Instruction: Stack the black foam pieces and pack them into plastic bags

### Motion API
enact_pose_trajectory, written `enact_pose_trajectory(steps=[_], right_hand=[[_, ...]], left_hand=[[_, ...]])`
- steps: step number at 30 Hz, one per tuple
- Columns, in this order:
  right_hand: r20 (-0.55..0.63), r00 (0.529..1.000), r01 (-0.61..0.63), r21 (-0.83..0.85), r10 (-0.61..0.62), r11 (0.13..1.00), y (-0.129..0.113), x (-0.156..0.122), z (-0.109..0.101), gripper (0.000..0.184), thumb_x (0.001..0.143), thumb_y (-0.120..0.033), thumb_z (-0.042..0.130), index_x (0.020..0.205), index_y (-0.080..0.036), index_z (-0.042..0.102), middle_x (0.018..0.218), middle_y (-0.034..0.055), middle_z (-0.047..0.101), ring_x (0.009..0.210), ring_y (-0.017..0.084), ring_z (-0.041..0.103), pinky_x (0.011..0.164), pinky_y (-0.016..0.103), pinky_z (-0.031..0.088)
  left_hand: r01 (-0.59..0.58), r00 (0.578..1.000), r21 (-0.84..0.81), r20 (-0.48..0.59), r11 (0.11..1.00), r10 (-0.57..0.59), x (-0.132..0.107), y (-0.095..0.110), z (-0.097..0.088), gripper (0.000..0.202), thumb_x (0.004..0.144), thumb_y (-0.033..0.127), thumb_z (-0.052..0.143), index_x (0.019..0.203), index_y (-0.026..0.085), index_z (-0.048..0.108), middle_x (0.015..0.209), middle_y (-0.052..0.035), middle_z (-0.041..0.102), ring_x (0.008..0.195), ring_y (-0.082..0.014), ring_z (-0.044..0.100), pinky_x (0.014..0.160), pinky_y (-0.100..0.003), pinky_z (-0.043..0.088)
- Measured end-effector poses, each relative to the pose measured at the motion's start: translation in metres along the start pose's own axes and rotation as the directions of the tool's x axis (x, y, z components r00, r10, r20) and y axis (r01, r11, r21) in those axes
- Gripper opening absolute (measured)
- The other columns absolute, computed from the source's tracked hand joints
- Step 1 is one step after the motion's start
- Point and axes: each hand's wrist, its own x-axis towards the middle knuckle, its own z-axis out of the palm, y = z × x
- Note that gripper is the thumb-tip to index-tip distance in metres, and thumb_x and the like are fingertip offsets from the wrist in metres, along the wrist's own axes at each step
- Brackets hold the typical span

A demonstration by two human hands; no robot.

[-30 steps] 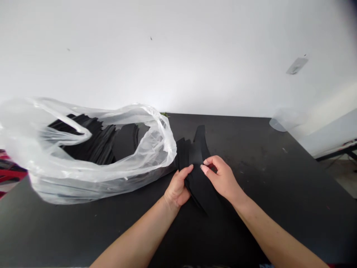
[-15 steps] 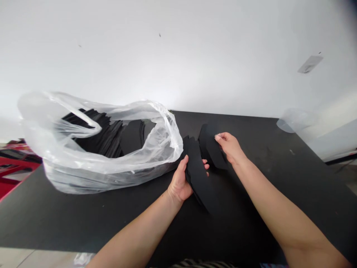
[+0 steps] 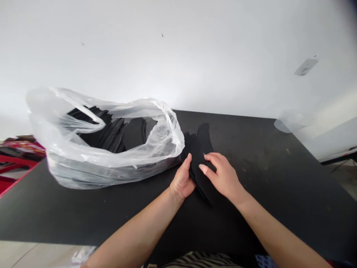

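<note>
flanking the left fingers [image 3: 186, 163], which hold black pieces [image 3: 196, 159], sits a plastic bag [image 3: 111, 159], while the right fingers [image 3: 213, 158] are parted.

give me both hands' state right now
Left hand: closed, holding black pieces.
Right hand: open, thumb and fingers parted over the pieces; contact cannot be told.

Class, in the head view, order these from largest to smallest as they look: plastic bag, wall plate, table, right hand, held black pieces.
1. Table
2. Plastic bag
3. Right hand and held black pieces: too alike to rank
4. Wall plate
</note>
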Motion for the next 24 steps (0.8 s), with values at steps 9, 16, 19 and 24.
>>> enact_pose_trajectory(steps=[9, 16, 19, 24], right_hand=[[-0.03, 0.999, 0.02, -0.027, -0.02, 0.999, -0.023, -0.022, 0.005, 0.04, 0.095, -0.033, 0.049, 0.134, -0.027, 0.047, 0.131, 0.0084, 0.058, 0.115, 0.026, 0.058, 0.095, 0.045, 0.051], [0.061, 0.971, -0.238, 0.364, 0.232, 0.9, -0.013, -0.042, -0.006, 0.066, 0.081, -0.042, 0.069, 0.137, -0.026, 0.038, 0.128, 0.0086, 0.061, 0.11, 0.024, 0.063, 0.093, 0.041, 0.053], [0.323, 0.938, -0.255, 0.385, 0.129, 0.887, -0.013, -0.05, -0.023, 0.048, 0.084, -0.038, 0.066, 0.128, -0.027, 0.05, 0.119, 0.005, 0.066, 0.105, 0.024, 0.065, 0.089, 0.039, 0.053], [0.368, 0.918, -0.155, -0.014, 0.149, 0.988, -0.011, -0.053, -0.06, 0.026, 0.089, -0.039, 0.058, 0.11, -0.025, 0.057, 0.101, 0.0044, 0.07, 0.092, 0.027, 0.067, 0.074, 0.035, 0.049]], left_hand=[[-0.091, 0.994, 0.037, 0.063, 0.995, 0.089, -0.009, -0.005, 0.006, 0.055, 0.086, 0.056, 0.062, 0.125, 0.018, 0.064, 0.118, -0.0082, 0.07, 0.115, -0.025, 0.062, 0.108, -0.038, 0.044], [-0.095, 0.987, 0.036, 0.132, 0.995, 0.089, -0.013, -0.012, 0.01, 0.045, 0.09, 0.046, 0.059, 0.125, 0.018, 0.064, 0.125, -0.0087, 0.067, 0.121, -0.0261, 0.058, 0.108, -0.04, 0.043], [-0.121, 0.978, 0.114, 0.184, 0.986, 0.099, -0.019, -0.016, 0.013, 0.046, 0.091, 0.047, 0.057, 0.125, 0.018, 0.065, 0.135, -0.0077, 0.061, 0.129, -0.0255, 0.052, 0.108, -0.036, 0.043], [-0.207, 0.955, 0.259, 0.261, 0.943, 0.138, -0.021, -0.012, 0.017, 0.045, 0.079, 0.032, 0.075, 0.12, 0.02, 0.065, 0.123, -0.0079, 0.067, 0.119, -0.0258, 0.058, 0.103, -0.037, 0.045]])
